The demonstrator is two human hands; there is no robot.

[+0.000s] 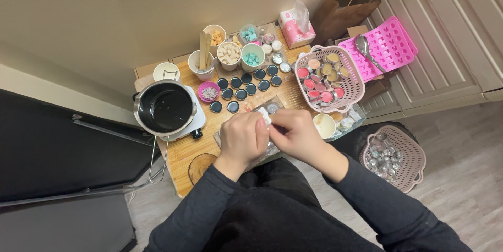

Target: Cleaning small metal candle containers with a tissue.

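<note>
Two hands meeting, left hand (242, 139), right hand (296, 134), small white piece (265, 117) pinched, orientation unclear

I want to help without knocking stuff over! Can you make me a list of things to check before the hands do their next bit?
1. Both hands meet over the small white piece: left hand and right hand pinch it together. Ok.
2. What exactly the white piece is: cannot tell, fingers cover it.
3. Black round metal pot sits flat on its white hotplate, close to the left hand. Ok, but whether it is hot: cannot tell.
4. Small round dark tins stand in rows beyond the hands, upright. Ok.
5. Pink woven plastic basket of filled tins overhangs the wooden table edge. Not ok.
</note>
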